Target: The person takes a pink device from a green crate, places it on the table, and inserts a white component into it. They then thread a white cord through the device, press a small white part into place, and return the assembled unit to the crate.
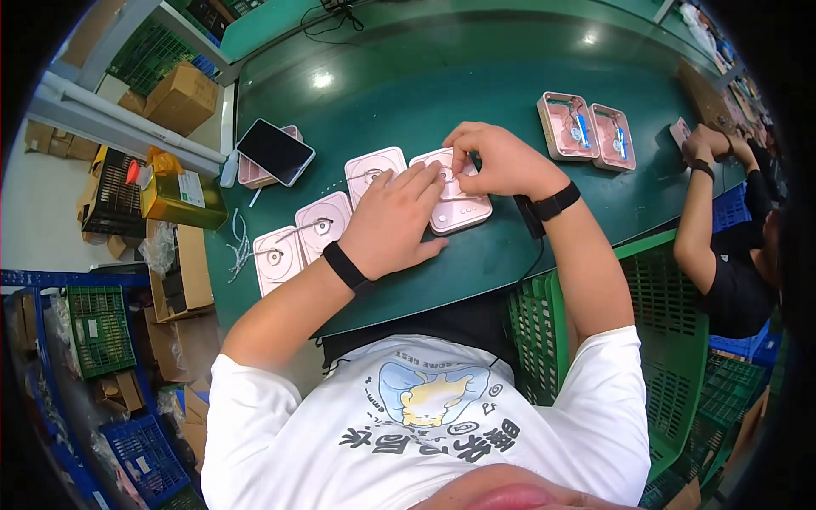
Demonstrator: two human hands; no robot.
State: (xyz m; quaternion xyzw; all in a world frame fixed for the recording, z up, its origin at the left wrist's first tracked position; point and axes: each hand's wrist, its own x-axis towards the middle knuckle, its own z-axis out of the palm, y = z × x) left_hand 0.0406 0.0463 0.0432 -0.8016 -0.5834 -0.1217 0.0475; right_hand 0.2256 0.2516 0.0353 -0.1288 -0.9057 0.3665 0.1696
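My left hand (395, 212) lies with its fingers stretched out over the pink plastic shells, its fingertips on the right-hand one. My right hand (506, 166) bends over that shell (425, 158), thumb and forefinger closed near its round centre; whatever they pinch is too small to make out. Just below sits a pink case (461, 214) with small round marks along its front, partly under the shell. To the left are further pink shells with round recesses: one (371, 163) by my left fingers, one (327, 212) with a grey cord, and one (274, 257) nearest the table's left edge.
A black-screened phone (276, 153) rests on a pink case at the left, near loose pale cords (240, 246). Two open pink cases (568, 104) with blue parts and wires stand at the right. Beyond them a co-worker's hands (704, 144) work. A green crate (659, 340) stands beside me.
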